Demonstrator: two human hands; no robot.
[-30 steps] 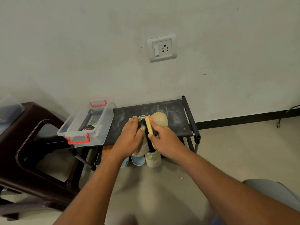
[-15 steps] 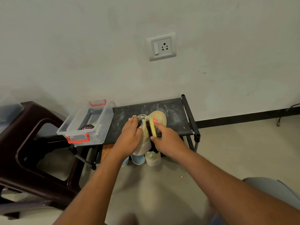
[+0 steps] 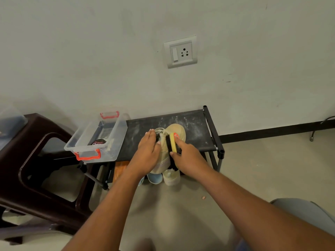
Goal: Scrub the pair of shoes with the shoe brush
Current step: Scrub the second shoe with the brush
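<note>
A beige shoe (image 3: 178,132) lies on the dusty black top of a shoe rack (image 3: 196,125), toe toward the wall. My left hand (image 3: 147,151) presses on its left side and holds it steady. My right hand (image 3: 189,156) grips a yellow shoe brush (image 3: 173,144) with black bristles, laid against the shoe's right side. A second beige shoe (image 3: 171,177) sits on the lower shelf, its toe poking out under my hands.
A clear plastic box with red handles (image 3: 116,131) sits on the rack's left end, a polish tin inside. A dark brown plastic chair (image 3: 36,160) stands at the left. A light blue shoe (image 3: 154,178) lies below. A wall socket (image 3: 181,52) is above.
The brush in my right hand has slid along the shoe's side, first toward me and then slightly forward. My left hand stays on the shoe.
</note>
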